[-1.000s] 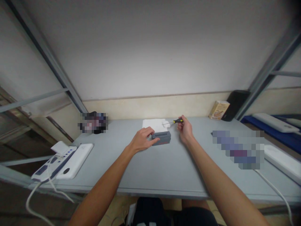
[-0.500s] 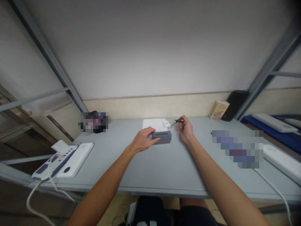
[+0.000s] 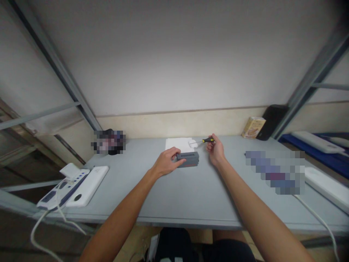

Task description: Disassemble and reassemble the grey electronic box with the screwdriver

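A dark grey box-shaped device with vent slots (image 3: pixel 189 158) lies on the grey table, and my left hand (image 3: pixel 168 162) grips its left end between thumb and fingers. My right hand (image 3: pixel 216 148) is closed around the black and yellow handle of a screwdriver (image 3: pixel 207 139). Its thin shaft points left, with the tip over or on a small white piece (image 3: pixel 192 144); I cannot tell whether they touch. Behind the device lies a flat white sheet (image 3: pixel 174 144), partly covered by my left fingers and the device.
At left are a power strip (image 3: pixel 64 189) with cables and a white flat box (image 3: pixel 89 185). A yellow carton (image 3: pixel 253 127) and a black case (image 3: pixel 272 122) stand at the back right. Blurred items sit at far left and right; a white cable (image 3: pixel 317 216) hangs over the front edge.
Almost nothing differs. Both hands, the device and the screwdriver keep their places; the view and my legs below the table have shifted very slightly.
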Demonstrator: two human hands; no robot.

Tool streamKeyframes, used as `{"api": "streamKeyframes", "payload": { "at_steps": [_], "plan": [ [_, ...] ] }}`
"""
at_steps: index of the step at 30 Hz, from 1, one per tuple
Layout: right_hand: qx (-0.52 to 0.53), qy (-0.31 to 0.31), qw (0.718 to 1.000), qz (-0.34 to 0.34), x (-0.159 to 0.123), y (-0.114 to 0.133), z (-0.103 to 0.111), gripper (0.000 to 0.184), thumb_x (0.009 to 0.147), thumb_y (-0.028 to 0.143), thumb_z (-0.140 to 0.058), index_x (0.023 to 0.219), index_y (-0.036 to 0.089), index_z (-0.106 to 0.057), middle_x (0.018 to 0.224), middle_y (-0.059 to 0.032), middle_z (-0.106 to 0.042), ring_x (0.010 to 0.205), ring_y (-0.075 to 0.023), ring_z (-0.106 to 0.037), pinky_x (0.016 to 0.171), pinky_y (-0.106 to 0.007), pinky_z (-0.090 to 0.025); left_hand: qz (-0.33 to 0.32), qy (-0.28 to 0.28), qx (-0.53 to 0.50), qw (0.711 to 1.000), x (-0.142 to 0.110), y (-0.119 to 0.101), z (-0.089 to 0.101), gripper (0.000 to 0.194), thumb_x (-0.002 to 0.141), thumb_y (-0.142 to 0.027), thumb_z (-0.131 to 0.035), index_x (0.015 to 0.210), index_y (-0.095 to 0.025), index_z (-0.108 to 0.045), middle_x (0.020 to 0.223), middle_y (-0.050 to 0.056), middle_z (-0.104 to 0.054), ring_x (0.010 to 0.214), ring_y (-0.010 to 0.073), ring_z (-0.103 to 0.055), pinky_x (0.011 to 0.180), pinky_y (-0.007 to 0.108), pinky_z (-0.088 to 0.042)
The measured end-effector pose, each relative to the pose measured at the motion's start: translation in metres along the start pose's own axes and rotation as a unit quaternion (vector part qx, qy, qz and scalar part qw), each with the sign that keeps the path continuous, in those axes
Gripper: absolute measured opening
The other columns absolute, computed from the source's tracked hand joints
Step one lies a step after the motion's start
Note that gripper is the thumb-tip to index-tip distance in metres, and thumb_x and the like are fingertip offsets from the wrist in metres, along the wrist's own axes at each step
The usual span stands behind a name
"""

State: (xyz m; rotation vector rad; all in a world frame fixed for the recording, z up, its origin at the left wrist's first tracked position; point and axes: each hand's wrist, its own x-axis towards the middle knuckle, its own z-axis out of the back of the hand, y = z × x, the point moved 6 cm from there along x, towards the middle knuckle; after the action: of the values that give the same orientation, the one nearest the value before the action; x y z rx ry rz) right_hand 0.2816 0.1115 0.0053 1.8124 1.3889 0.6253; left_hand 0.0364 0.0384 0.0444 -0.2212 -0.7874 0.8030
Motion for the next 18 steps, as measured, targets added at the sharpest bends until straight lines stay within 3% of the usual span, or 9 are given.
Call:
{"api": "streamKeyframes", "payload": {
  "at_steps": [9, 18],
  "plan": [
    [0.005, -0.005, 1.000, -0.006, -0.002, 0.000, -0.001, 0.028, 0.081, 0.045, -0.071, 0.085, 0.020, -0.058, 0.049, 0.0099, -0.043, 0.037, -0.0047, -0.031, 0.035, -0.017, -0.024, 0.072, -0.026, -0.089, 0.993, -0.001, 0.016, -0.006, 0.029, 0.086, -0.045, -0.075, 0.091, -0.019, -0.062, 0.074, -0.004, -0.052, 0.070, 0.0122, -0.050, 0.068, 0.024, -0.040],
    [0.025, -0.004, 1.000, -0.016, -0.001, 0.001, 0.001, 0.027, 0.082, 0.045, -0.070, 0.083, 0.021, -0.057, 0.048, 0.0102, -0.042, 0.036, -0.0047, -0.031, 0.034, -0.016, -0.024, 0.183, -0.044, -0.232, 0.955, 0.000, 0.034, -0.014, 0.034, 0.085, -0.049, -0.073, 0.096, -0.019, -0.063, 0.062, -0.006, -0.050, 0.060, 0.0117, -0.046, 0.059, 0.023, -0.036]
  ]
}}
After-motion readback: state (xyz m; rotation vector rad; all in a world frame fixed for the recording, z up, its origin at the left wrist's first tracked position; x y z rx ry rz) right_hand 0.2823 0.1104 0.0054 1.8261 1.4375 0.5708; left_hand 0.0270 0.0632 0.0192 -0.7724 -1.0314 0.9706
